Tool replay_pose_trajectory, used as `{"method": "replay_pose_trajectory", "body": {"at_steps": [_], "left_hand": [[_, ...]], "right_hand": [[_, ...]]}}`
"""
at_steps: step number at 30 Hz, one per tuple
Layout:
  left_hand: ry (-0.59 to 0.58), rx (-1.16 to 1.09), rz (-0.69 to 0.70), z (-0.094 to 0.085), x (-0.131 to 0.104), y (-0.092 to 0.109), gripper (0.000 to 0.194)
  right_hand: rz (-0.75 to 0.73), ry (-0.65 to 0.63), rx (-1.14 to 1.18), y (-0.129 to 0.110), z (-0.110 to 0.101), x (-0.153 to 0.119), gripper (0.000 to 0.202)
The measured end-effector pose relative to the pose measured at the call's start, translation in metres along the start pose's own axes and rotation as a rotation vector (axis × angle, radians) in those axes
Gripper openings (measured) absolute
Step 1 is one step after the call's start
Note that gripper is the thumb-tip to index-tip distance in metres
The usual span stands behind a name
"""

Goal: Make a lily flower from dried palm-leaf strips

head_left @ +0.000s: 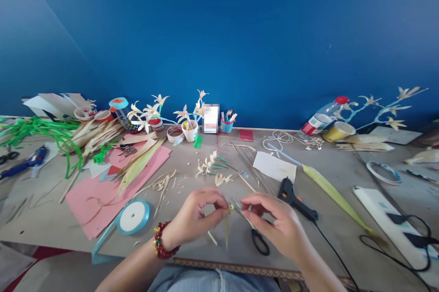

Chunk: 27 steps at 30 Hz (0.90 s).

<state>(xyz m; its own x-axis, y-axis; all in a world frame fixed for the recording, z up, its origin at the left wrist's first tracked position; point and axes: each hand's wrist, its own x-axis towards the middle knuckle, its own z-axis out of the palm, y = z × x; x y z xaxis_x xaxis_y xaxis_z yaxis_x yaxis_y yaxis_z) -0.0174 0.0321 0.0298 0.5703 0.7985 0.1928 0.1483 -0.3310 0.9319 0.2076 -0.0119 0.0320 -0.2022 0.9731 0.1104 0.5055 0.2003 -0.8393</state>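
Observation:
Near the table's front edge, my left hand (202,214) pinches a small yellowish flower piece (231,208) between thumb and fingertips. A pale, narrow strip of husk (226,232) hangs below those fingertips. My right hand (270,219) is just to the right, its thumb and fingers pressed together; what they hold, if anything, is too small to make out. Black-handled scissors (259,241) lie on the table between and below the hands, partly hidden by my right hand. Beyond the hands lie small pale husk flowers (209,164) with green stems and some loose petals (223,179).
A black glue gun (297,200) with a cord lies to the right, beside a long green husk (336,193) and a white power strip (391,225). Left are a blue ribbon roll (133,216) and pink paper (99,200). Cups and a bottle (322,118) stand along the wall.

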Motion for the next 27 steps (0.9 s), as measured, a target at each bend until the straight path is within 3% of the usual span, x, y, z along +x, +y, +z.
{"method": "replay_pose_trajectory", "body": {"at_steps": [4, 11, 17, 22, 27], "left_hand": [[-0.028, -0.014, 0.002, 0.003, -0.001, 0.002, 0.013], [-0.024, 0.003, 0.036, 0.005, -0.003, 0.005, 0.014], [-0.026, -0.03, 0.021, 0.007, -0.002, 0.005, 0.011], [-0.038, -0.071, -0.033, 0.007, -0.002, 0.003, 0.013], [-0.06, -0.245, -0.087, 0.01, -0.003, -0.006, 0.017]], "right_hand": [[-0.065, 0.013, 0.077, -0.014, 0.014, 0.01, 0.017], [-0.055, 0.031, 0.129, -0.011, 0.017, 0.008, 0.014], [0.033, 0.087, 0.35, 0.002, 0.032, 0.002, 0.015], [0.189, 0.046, 0.603, 0.006, 0.044, 0.0, 0.029], [0.218, 0.039, 0.653, 0.002, 0.047, 0.002, 0.036]]}}
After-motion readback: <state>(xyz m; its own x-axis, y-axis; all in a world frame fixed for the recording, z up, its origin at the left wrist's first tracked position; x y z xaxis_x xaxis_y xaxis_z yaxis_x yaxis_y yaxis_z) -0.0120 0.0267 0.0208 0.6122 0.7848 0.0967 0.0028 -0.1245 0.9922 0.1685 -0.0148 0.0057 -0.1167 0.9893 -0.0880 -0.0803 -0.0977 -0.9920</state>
